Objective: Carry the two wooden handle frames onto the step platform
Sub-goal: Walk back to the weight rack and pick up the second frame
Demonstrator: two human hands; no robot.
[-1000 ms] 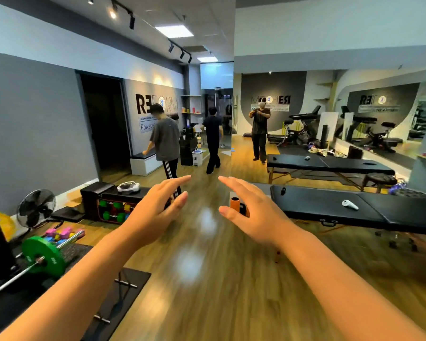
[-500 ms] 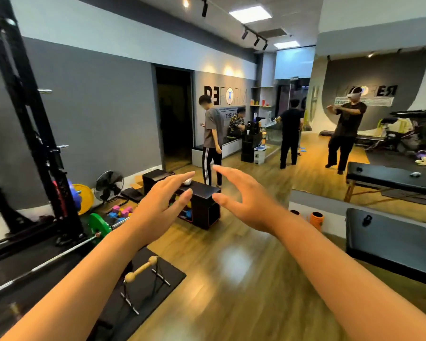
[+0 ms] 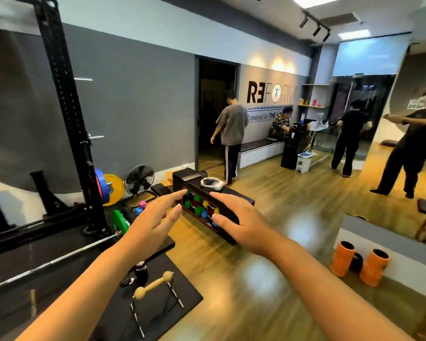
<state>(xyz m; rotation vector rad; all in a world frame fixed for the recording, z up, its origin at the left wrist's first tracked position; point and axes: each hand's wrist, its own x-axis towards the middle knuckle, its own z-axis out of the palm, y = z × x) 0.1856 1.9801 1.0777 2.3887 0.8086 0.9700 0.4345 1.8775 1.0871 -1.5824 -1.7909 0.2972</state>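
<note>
One wooden handle frame (image 3: 153, 284), a pale wooden bar with ball ends on thin metal legs, stands on a black floor mat (image 3: 182, 295) at the lower left. A second frame is not visible; my left forearm covers part of the mat. My left hand (image 3: 155, 222) and my right hand (image 3: 239, 222) are stretched out in front of me with straight, spread fingers, holding nothing, well above the frame. A low black step platform (image 3: 161, 188) lies on the floor beyond them, next to the fan.
A black rack (image 3: 202, 210) of coloured dumbbells stands ahead, a white device on top. A squat rack (image 3: 67, 114), barbell (image 3: 47, 262) and weight plates fill the left. Two orange foam rollers (image 3: 359, 263) stand at the right wall. Three people stand farther off; wooden floor lies between.
The view has swung left and down. The squat rack and the wooden handle frame on the mat came into view. Both hands stay out in front, open.
</note>
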